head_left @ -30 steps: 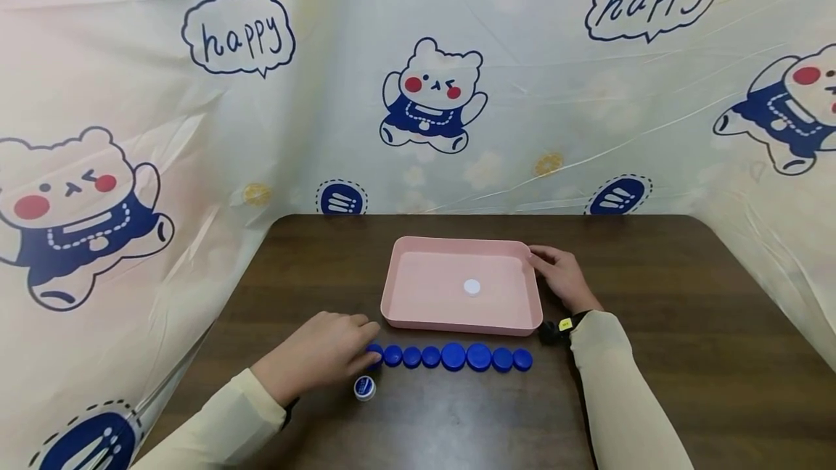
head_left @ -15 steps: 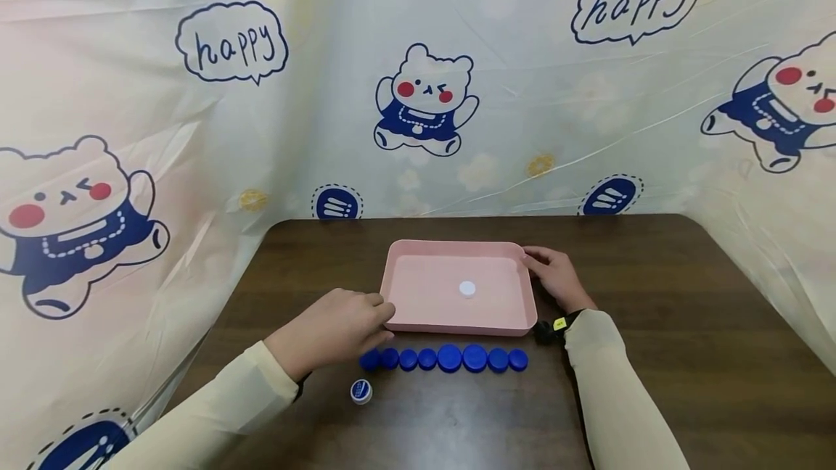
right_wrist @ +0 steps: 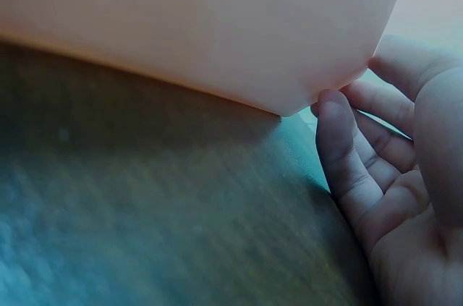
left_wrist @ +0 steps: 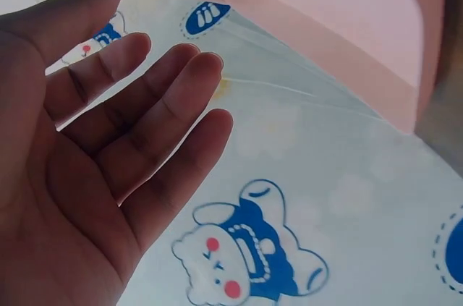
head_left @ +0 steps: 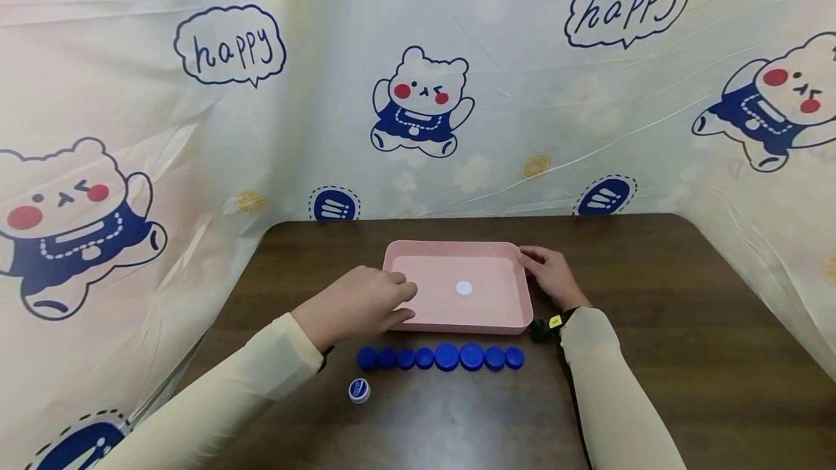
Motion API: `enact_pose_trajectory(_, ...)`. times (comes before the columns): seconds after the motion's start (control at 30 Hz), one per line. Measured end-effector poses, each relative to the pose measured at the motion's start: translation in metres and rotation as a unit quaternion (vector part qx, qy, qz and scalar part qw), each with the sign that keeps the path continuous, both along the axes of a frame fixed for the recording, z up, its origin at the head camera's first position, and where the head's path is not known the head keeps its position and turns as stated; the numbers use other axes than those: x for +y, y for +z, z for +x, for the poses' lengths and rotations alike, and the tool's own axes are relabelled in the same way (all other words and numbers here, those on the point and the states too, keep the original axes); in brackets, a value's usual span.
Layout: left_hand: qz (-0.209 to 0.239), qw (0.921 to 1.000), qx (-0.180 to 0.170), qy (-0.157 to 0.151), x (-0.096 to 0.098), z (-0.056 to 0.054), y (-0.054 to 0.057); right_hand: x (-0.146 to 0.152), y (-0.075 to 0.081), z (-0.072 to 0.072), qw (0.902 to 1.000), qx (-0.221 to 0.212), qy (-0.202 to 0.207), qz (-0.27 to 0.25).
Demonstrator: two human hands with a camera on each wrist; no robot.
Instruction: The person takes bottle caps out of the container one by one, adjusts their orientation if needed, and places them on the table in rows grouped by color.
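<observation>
My left hand (head_left: 366, 303) reaches over the left end of the pink tray (head_left: 431, 323), palm empty and fingers loosely bent in the left wrist view. At the tray's far right corner, my right hand (head_left: 554, 278) holds the edge; the right wrist view has its fingertips (right_wrist: 334, 114) right against the wall. A small white round cap (head_left: 464, 289) lies in the tray. In front of the tray runs a row of several blue bottle caps (head_left: 447, 357), two of them larger. Nearer to me stands a small white round container with a blue top (head_left: 359, 390).
Everything stands on a dark wooden table (head_left: 660, 339). Behind it hangs a pale printed cloth (head_left: 522, 107), which also covers both sides. A dark device with a yellow label (head_left: 555, 322) sits at my right wrist, close to the tray's near right corner.
My left hand has left the left end of the cap row and moved forward and right, over the tray. The right hand stays at the tray corner; the head view has shifted slightly.
</observation>
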State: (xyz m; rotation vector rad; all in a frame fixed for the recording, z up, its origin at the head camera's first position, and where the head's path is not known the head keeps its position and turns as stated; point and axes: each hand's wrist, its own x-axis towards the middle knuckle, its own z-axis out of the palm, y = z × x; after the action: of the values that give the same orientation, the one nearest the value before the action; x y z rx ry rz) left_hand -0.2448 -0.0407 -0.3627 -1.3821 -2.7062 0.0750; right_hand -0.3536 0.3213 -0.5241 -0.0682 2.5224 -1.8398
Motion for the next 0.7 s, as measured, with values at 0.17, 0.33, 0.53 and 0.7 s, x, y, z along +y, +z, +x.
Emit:
enact_pose_trajectory(0.17, -0.008, 0.9997, -0.009, -0.019, 0.018, -0.003, 0.005, 0.000, 0.001, -0.002, 1.0000, -0.002, -0.002, -0.002)
enact_pose_trajectory(0.33, -0.004, 0.9994, -0.016, -0.029, 0.034, -0.007, 0.008, -0.001, 0.002, -0.002, 1.0000, 0.006, -0.001, -0.004)
enact_pose_trajectory(0.53, -0.006, 0.9989, -0.028, -0.037, 0.049, -0.015, 0.011, -0.001, 0.004, -0.001, 0.9998, 0.007, -0.004, -0.016)
enact_pose_trajectory(0.7, -0.002, 0.9991, -0.030, -0.031, 0.058, -0.024, 0.011, 0.000, 0.001, -0.001, 0.9998, 0.001, -0.001, -0.019)
